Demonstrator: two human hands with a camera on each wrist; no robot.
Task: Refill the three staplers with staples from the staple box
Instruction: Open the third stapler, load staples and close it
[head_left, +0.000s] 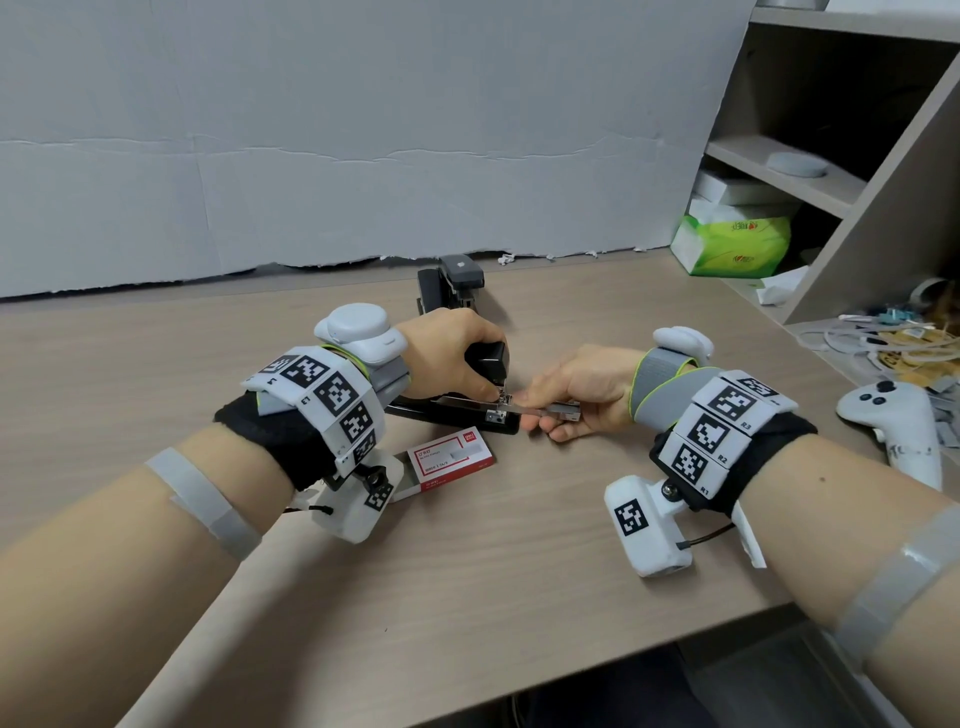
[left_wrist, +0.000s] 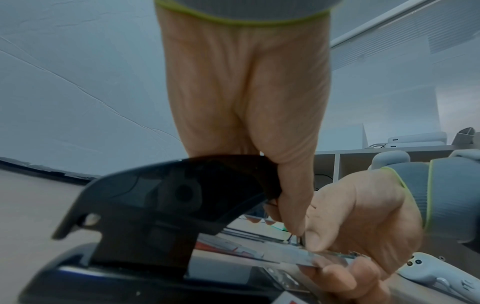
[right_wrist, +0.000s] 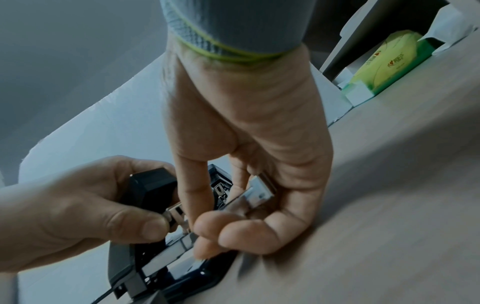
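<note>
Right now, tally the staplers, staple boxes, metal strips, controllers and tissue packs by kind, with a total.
Staplers: 3 (open stapler, black stapler behind, grey stapler behind)
Staple box: 1
Metal strip: 1
White controller: 1
Green tissue pack: 1
Total: 7

Both hands (head_left: 519, 384) on open black stapler (head_left: 467, 413)

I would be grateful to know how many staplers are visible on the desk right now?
2. One black stapler lies open between the left hand and right hand; a second dark stapler stands behind it by the wall. A third may be hidden.
</note>
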